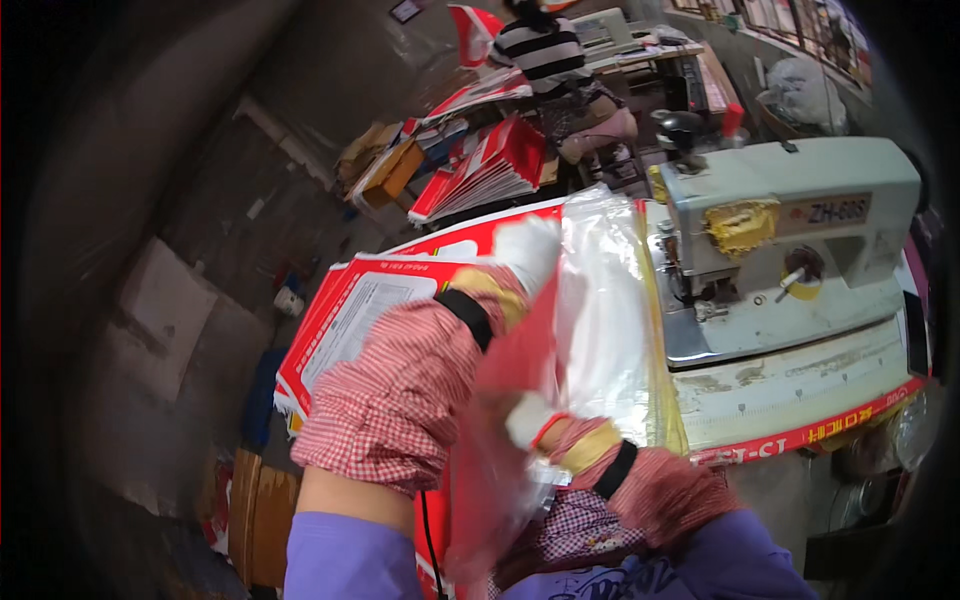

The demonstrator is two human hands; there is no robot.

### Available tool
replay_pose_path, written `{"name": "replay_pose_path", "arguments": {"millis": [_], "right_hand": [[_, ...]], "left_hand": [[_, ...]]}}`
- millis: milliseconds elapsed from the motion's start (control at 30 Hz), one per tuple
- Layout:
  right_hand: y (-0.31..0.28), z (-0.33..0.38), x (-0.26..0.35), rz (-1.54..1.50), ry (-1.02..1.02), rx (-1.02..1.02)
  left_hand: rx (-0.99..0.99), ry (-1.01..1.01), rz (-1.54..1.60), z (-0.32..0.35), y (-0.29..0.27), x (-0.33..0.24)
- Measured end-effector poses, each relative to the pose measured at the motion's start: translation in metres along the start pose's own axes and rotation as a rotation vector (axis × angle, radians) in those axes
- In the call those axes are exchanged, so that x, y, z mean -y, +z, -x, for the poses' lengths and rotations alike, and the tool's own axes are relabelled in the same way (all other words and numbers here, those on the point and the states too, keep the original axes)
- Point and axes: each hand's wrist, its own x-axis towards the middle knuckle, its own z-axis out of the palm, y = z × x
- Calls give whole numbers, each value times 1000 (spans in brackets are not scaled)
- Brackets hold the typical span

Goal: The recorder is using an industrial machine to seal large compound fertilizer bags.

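A red sack [505,460], smeared by motion, stretches down from between my hands toward my lap. My left hand [528,250], in a white glove, reaches across the far end of the printed red sacks [345,300]; its fingers are blurred. Nearer to me, my right hand [528,418], also in a white glove, is closed at the red sack's edge, fingertips partly hidden. To the right of both hands lies a stack of clear plastic liners [605,320], its yellowish edge along the sewing machine bed. Checked sleeve covers with black bands wrap both forearms.
A pale green industrial sewing machine [800,240] stands close on the right, its needle area beside the liners. Farther back, a person [545,60] in a striped top sits at another machine, near folded red sacks [485,170]. A wooden stool [265,515] stands low left.
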Motion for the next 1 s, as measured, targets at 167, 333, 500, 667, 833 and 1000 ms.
{"name": "replay_pose_path", "arguments": {"millis": [167, 333, 500, 667, 833, 1000], "right_hand": [[35, 89, 44, 157, -328, 166], [18, 129, 35, -194, -308, 195], [-51, 166, -21, -723, 158, -3], [-88, 186, -27, -199, 589, -825], [-98, 191, -19, -471, 531, -887], [-79, 188, -7, -533, 282, -875]], "left_hand": [[-385, -36, -297, -52, -95, 61], [-290, 49, -470, -42, -153, 73], [-218, 58, -338, -24, -169, 51], [-196, 122, -359, -30, -150, 37], [-232, 210, -448, -30, -137, 22], [-219, 185, -414, -30, -132, 5]]}}
